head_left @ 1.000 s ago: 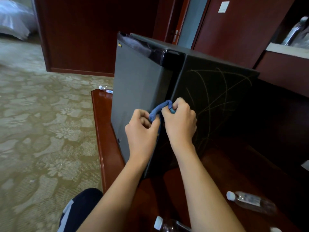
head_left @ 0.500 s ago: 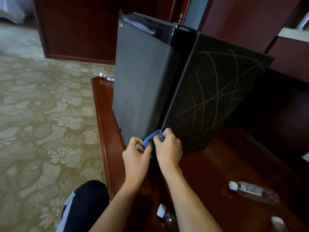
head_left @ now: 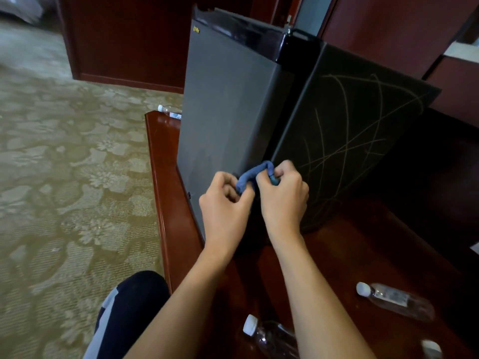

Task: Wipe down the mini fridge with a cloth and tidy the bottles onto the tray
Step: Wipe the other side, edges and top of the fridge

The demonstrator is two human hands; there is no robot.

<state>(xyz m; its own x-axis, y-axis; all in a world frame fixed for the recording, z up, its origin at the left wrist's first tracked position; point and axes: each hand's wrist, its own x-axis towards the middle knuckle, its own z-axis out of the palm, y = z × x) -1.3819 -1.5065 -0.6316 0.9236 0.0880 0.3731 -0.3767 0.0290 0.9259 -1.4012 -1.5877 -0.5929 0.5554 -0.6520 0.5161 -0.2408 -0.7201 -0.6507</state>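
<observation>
A dark grey mini fridge (head_left: 228,104) stands on a red-brown wooden table (head_left: 168,193); its side panel carries pale scratch lines. A rolled blue cloth (head_left: 252,174) is stretched across the fridge's front corner, low down. My left hand (head_left: 225,206) grips one end of the cloth and my right hand (head_left: 283,195) grips the other end. Clear plastic bottles lie on the table: one (head_left: 394,300) at the right, one (head_left: 269,335) between my forearms, a third cap (head_left: 431,348) at the bottom right. Another bottle (head_left: 169,111) lies behind the fridge's left edge.
Patterned beige carpet (head_left: 64,177) covers the floor to the left. Dark red wooden panels and a door (head_left: 129,35) stand behind the fridge. My knee in dark trousers (head_left: 129,307) is beside the table's left edge. A cabinet ledge (head_left: 461,53) is at the upper right.
Both hands slid the cloth down the fridge's corner, from about mid-height to near the bottom, then slightly up again. The view shifted a little.
</observation>
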